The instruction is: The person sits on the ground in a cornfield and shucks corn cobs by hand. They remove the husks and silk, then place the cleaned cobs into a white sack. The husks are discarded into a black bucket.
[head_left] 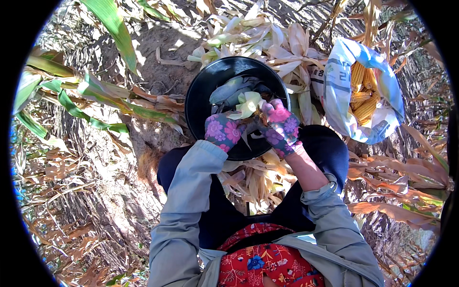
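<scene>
Black basin (201,95) at 12 o'clock of the knees | white-blue sack (337,91) of yellow cobs at 2 o'clock | husk pile (267,38) beyond basin | left hand (222,131), fingers closed on the corn ear (246,105) over the basin | right hand (282,126), fingers pinching its pale husk.

Floral gloves (282,126), grey sleeves (186,196), red floral top (267,263)

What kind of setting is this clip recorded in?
Most likely a maize field at harvest: bare soil strewn with dry stalks and green leaves, a pile of stripped husks, and a woven sack filled with yellow cobs beside a black basin.
</scene>
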`<state>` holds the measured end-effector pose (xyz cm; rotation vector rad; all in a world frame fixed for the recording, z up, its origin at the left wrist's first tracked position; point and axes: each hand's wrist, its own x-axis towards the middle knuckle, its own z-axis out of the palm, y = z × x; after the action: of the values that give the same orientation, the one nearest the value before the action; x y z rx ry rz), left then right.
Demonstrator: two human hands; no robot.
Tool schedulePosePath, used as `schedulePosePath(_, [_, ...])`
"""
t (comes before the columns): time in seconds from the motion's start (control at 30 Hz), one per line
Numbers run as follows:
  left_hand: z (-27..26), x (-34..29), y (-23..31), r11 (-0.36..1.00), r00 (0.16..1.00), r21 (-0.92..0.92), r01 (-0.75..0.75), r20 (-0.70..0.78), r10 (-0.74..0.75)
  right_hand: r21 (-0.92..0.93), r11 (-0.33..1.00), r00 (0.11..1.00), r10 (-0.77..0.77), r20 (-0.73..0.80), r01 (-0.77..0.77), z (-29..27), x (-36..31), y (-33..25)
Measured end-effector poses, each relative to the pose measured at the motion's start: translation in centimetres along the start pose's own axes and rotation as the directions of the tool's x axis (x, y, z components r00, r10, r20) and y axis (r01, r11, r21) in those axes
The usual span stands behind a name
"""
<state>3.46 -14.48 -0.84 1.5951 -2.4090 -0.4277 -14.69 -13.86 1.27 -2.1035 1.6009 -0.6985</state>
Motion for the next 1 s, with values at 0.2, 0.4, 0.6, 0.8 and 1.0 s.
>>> schedulePosePath(0.2, [-0.8,0.3,0.5,0.956,0.989,-0.254,0.145,0.027,-0.142,0.583,0.778,0.972,0.190,0.138,-0.235,-0.9,0.6,-1.2])
schedulePosePath(0.4, [1.6,0.0,-3.8,0.926,0.961,-0.302,0.227,-0.082,-0.263,-0.172,0.928,0.936,-0.346,-0.059,0.332,0.0,0.5,0.0])
schedulePosePath(0.6, [1.5,-0.3,-3.0,0.993,0.989,0.110,-0.035,-0.137,0.050,-0.137,0.976,0.985,-0.158,0.076,0.167,1.3,0.0,0.6])
schedulePosePath(0.8, [0.2,-0.2,-3.7,0.965,0.989,-0.232,0.120,-0.053,-0.136,-0.148,0.982,0.984,-0.099,0.147,0.121,0.7,0.4,-0.1])
schedulePosePath(1.0, [-2.6,-0.3,-2.8,0.679,0.913,-0.610,0.408,0.260,-0.314,-0.156,0.981,0.986,-0.092,0.136,0.113,0.3,0.0,2.1])
